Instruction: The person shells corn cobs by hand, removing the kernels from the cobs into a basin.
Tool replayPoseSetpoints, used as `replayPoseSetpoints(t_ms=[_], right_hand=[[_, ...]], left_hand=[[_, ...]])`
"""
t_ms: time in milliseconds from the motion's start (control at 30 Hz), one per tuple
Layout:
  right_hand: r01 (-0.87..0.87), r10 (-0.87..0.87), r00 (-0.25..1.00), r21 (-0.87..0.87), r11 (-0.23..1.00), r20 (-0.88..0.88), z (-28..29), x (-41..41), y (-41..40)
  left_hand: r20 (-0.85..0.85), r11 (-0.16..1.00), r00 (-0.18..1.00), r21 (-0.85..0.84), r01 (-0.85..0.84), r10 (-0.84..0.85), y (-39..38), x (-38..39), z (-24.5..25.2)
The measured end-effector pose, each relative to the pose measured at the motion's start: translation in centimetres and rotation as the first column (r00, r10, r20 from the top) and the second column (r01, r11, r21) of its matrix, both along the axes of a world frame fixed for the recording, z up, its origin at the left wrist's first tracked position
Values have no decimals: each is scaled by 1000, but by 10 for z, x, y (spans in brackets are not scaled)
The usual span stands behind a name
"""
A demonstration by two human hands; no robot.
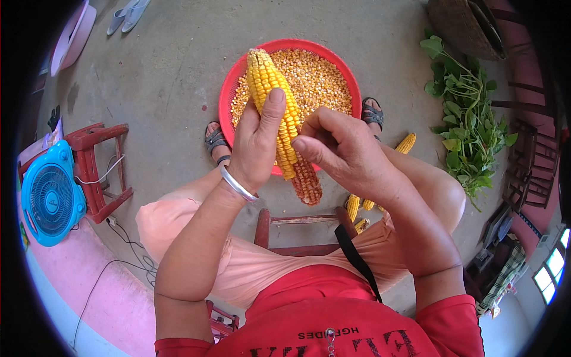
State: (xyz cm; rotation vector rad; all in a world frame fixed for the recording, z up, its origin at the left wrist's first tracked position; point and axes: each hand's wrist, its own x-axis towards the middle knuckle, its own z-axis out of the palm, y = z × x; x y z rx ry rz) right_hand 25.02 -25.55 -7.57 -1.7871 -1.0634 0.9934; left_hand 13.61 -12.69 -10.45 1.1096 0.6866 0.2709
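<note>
My left hand (263,138) is wrapped around an ear of corn (271,80), thumb lying along its yellow kernels. The ear slants, its pale tapered end pointing away from me. Toward me, its lower right part is stripped to reddish cob (308,185). My right hand (345,151) is at the ear's right side, thumb and forefinger tips by the edge of the kernels. Its other fingers curl under, so whether it holds anything is hidden. Below both hands, a red plastic basket (354,85) on the floor between my feet contains many loose kernels (312,76).
More corn ears (406,143) lie on the floor by my right leg. Leafy green stems (468,120) and a woven basket (464,26) are farther right. At left are a blue fan (51,201), a red wooden stool (100,169) and loose cables (134,250).
</note>
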Motion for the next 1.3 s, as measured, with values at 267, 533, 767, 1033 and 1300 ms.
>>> replayPoseSetpoints(t_ms=[267, 533, 767, 1033, 1300], right_hand=[[22, -42, 979, -104, 994, -197, -4, 0, -1], [69, -83, 943, -55, 996, -321, -2, 5, -7], [112, -117, 979, -42, 993, -166, -3, 13, -6], [191, -206, 956, -88, 978, -210, -8, 0, -1], [103, -134, 980, -194, 976, -150, 3, -3, 2]], left_hand=[[-72, 986, 996, 151, 69, -59, 0, -3, 0], [-1, 992, 1000, -126, 10, -10, 7, -3, -11], [-1, 993, 1000, -119, -15, 15, 8, -4, -9], [0, 998, 1000, 59, 22, -22, 2, 0, -2], [-132, 967, 990, 239, 87, -56, 1, -4, 1]])
